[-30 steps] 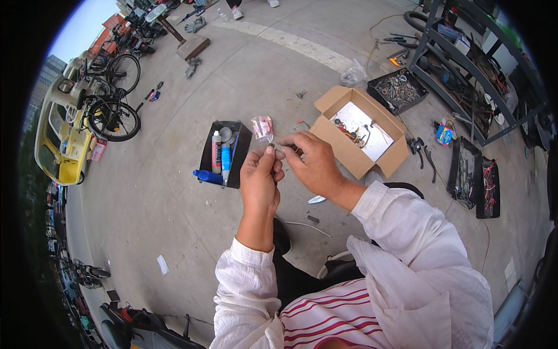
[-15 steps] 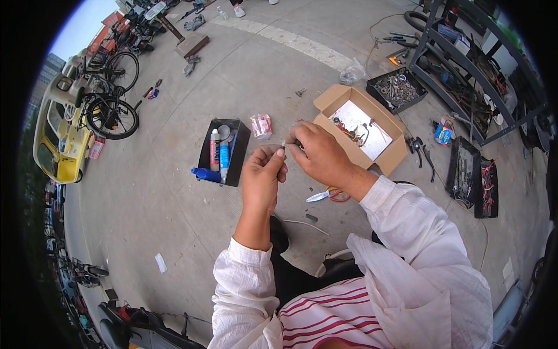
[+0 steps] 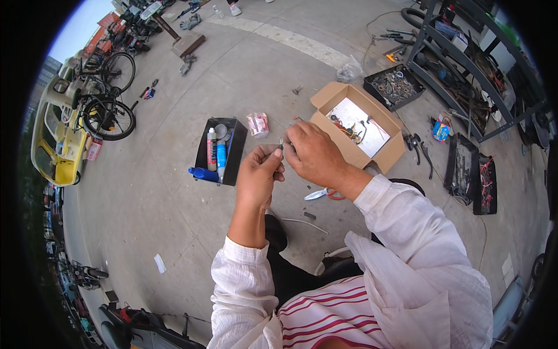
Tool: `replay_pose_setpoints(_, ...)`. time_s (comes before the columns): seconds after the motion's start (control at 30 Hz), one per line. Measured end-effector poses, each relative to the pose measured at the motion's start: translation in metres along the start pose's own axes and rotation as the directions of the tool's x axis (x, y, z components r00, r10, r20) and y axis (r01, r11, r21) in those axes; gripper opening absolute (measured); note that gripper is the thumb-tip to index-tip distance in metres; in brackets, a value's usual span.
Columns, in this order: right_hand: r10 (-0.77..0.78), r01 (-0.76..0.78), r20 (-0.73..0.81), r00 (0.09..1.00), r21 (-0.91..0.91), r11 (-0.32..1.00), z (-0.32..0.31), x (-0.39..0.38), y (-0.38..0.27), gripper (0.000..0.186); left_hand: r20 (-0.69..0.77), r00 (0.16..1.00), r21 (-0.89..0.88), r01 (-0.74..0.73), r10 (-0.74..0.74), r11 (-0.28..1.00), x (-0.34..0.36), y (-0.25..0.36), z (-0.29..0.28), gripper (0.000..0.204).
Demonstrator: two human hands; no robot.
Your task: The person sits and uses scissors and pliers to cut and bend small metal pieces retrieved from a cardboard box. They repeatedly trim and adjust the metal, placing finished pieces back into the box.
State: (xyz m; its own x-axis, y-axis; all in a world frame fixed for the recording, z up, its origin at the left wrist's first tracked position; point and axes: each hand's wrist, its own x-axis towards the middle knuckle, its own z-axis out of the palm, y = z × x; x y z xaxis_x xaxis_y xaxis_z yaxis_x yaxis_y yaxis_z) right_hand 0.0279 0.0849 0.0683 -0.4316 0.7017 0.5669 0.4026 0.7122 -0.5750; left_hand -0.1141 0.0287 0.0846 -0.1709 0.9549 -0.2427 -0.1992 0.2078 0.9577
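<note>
Both my hands meet in front of me above the concrete floor. My left hand (image 3: 260, 170) is closed, thumb against forefinger, pinching a small thin piece (image 3: 281, 146) with a pale tip; its kind is too small to make out. Close against it, my right hand (image 3: 315, 150) has its fingers bent and pressed together at the same spot; whatever is in them is hidden. Left of my hands stands a black bin (image 3: 232, 157) with tubes and a blue bottle (image 3: 203, 174). Beyond my right hand is an open cardboard box (image 3: 395, 152) holding wires and small parts.
Orange-handled scissors (image 3: 317, 193) lie below my right wrist. A pink-and-white packet (image 3: 257, 124) sits beside the black bin. To the right are a tray of hardware (image 3: 395, 87), pliers (image 3: 415, 148), black trays (image 3: 460, 168) and a metal rack (image 3: 459, 72). Bicycles (image 3: 109, 116) stand far left.
The view has shifted slightly, so the floor things sit a little further left. My hands stay together at the small piece, with the right fingers shifted only slightly.
</note>
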Motion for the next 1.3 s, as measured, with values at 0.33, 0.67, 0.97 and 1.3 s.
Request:
replay_pose_setpoints(0.33, 0.277, -0.258, -0.095, 0.956, 0.175, 0.95, -0.027, 0.021, 0.015, 0.011, 0.022, 0.998, -0.156, 0.058, -0.055, 0.986, -0.009, -0.006, -0.013, 0.012)
replay_pose_setpoints(0.67, 0.291, -0.623, 0.551, 0.782, 0.664, 0.414, 0.007, -0.006, -0.008, 0.027, -0.099, 0.994, -0.395, -0.084, 0.048, 0.915, 0.006, -0.001, -0.012, 0.018)
replay_pose_setpoints(0.97, 0.287, -0.69, 0.629, 0.723, 0.628, 0.361, 0.013, -0.01, -0.001, 0.02, -0.187, 0.97, -0.228, -0.195, 0.154, 0.954, 0.011, -0.003, -0.017, 0.017)
replay_pose_setpoints(1.3, 0.39, -0.634, 0.511, 0.766, 0.502, 0.588, 0.008, -0.01, -0.003, 0.016, -0.258, 0.93, -0.126, -0.301, 0.262, 0.945, 0.011, 0.001, -0.017, 0.019)
